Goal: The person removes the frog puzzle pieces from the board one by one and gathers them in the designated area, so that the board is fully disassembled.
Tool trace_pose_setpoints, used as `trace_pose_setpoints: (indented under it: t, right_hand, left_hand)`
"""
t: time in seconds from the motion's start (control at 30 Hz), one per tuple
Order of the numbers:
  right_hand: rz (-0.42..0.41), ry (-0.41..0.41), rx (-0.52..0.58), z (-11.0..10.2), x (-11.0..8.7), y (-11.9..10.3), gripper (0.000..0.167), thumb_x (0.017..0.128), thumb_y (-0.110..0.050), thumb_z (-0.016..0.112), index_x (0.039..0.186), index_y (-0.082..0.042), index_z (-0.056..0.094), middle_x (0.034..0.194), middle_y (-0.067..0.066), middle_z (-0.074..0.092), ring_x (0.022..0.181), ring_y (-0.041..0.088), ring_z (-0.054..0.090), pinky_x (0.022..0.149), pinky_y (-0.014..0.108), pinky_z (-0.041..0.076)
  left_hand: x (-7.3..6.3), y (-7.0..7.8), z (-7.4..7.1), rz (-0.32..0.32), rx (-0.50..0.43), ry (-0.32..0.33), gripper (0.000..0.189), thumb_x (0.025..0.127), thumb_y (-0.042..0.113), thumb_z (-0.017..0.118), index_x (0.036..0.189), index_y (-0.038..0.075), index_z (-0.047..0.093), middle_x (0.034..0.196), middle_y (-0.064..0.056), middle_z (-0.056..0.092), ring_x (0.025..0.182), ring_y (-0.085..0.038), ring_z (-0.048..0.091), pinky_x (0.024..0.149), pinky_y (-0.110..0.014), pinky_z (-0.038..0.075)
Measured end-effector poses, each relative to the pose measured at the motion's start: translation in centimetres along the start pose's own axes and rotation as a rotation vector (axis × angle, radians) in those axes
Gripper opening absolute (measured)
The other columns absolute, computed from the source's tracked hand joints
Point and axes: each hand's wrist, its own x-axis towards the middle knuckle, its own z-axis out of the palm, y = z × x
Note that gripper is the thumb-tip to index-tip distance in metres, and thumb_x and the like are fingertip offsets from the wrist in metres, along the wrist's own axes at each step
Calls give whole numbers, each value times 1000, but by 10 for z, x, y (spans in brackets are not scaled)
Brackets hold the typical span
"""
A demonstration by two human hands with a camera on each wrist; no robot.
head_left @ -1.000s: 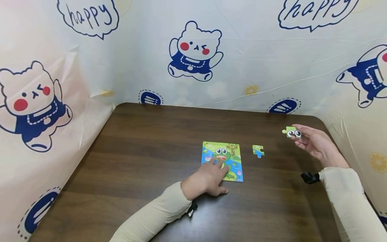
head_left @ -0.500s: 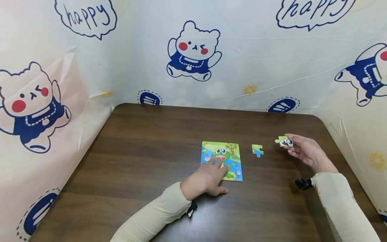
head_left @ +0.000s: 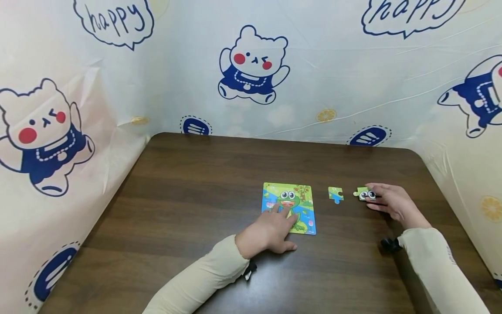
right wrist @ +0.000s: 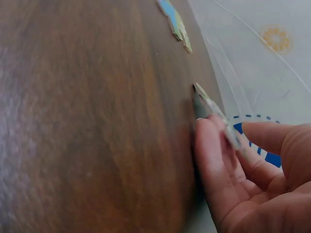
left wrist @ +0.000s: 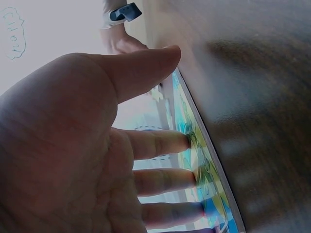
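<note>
My left hand (head_left: 270,231) rests with spread fingertips on the lower left of a square frog picture board (head_left: 306,205), which lies flat on the table. In the left wrist view its straight fingers (left wrist: 163,182) touch the board's printed face. My right hand (head_left: 396,203) holds a green jigsaw puzzle piece (head_left: 361,194) with two big frog eyes, low over the table. The right wrist view shows that piece tilted, close above the wood, among the fingers. Left of it lies a second puzzle piece (head_left: 335,194), green and blue, apart from both the board and the held piece.
The dark wooden table (head_left: 188,196) runs back to a pale sheet (head_left: 321,74) printed with bears, which also hangs along both sides. A black band (head_left: 390,245) is on the right wrist. The table's right edge lies beyond the right hand.
My right hand has moved left and nearer with the eyed puzzle piece, lowering it toward the table beside the other piece. The left hand has stayed on the board.
</note>
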Motion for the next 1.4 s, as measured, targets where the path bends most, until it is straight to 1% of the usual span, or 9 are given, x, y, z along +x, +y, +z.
trace_pose_setpoints:
  t: [0.13, 0.23, 0.4, 0.5, 0.73, 0.87, 0.97, 1.07, 1.4]
  right_hand:
    - [-22, 91, -259, 8, -6, -6, 59, 109, -30, 44, 154, 8, 33, 123, 10, 60, 89, 5, 68, 81, 30, 61]
    - [-29, 138, -411, 14, -12, -11, 62, 110, -34, 40, 153, 10, 35, 145, 29, 43, 104, 20, 63, 81, 32, 62]
    - [-36, 181, -546, 13, -21, -15, 63, 110, -38, 37, 150, 10, 39, 151, 34, 38, 123, 40, 54, 82, 35, 62]
    - [-58, 201, -575, 5, -24, -17, 63, 110, -39, 36, 149, 10, 42, 149, 35, 43, 118, 34, 58, 81, 35, 62]
    - [-104, 211, -542, -14, -32, -27, 66, 109, -43, 32, 154, 6, 36, 148, 36, 46, 88, -6, 63, 78, 29, 62]
    - [-141, 217, -528, -20, -36, -39, 66, 110, -43, 33, 155, 4, 35, 119, 2, 71, 84, -12, 61, 76, 25, 61]
    - [-186, 219, -535, -23, -39, -50, 66, 109, -45, 33, 155, 3, 35, 95, -33, 61, 84, -12, 62, 75, 25, 61]
    - [-216, 236, -560, -18, -42, -61, 68, 108, -50, 36, 154, 0, 38, 90, -39, 57, 83, -11, 63, 76, 27, 61]
    - [-259, 203, -570, 32, -25, -83, 63, 107, -49, 41, 148, -2, 48, 135, 20, 63, 84, -10, 64, 79, 27, 61]
  left_hand:
    - [0, 0, 0, 0, -3, 1, 82, 92, 61, 64, 158, 24, 35, 166, -7, 31, 154, -35, 28, 118, -52, 37]
    - [-1, 0, 1, -1, -1, 0, 82, 92, 61, 64, 158, 24, 36, 165, -8, 31, 154, -35, 28, 118, -52, 37]
    - [-1, 0, 0, -1, -1, -2, 82, 92, 61, 65, 158, 23, 36, 165, -7, 31, 154, -35, 28, 118, -52, 37]
    - [-1, 1, -1, -1, 1, -8, 82, 92, 61, 64, 159, 24, 35, 166, -7, 30, 154, -34, 27, 118, -52, 36]
    - [-1, 1, -1, 2, 0, -14, 82, 92, 61, 64, 159, 24, 34, 166, -7, 30, 154, -34, 27, 118, -52, 37]
    - [0, 0, 0, -1, 0, -15, 82, 92, 61, 64, 159, 24, 34, 166, -7, 29, 154, -34, 26, 118, -52, 37]
    - [-1, 0, -1, -6, -2, -18, 82, 92, 61, 64, 159, 24, 34, 166, -7, 29, 155, -34, 25, 119, -52, 36]
    - [-1, 0, -2, -10, -3, -23, 82, 92, 61, 64, 159, 24, 34, 167, -7, 28, 155, -35, 25, 119, -52, 35]
    - [-3, 1, -2, -6, 0, -13, 81, 92, 61, 64, 159, 24, 35, 166, -7, 30, 154, -35, 27, 119, -52, 36]
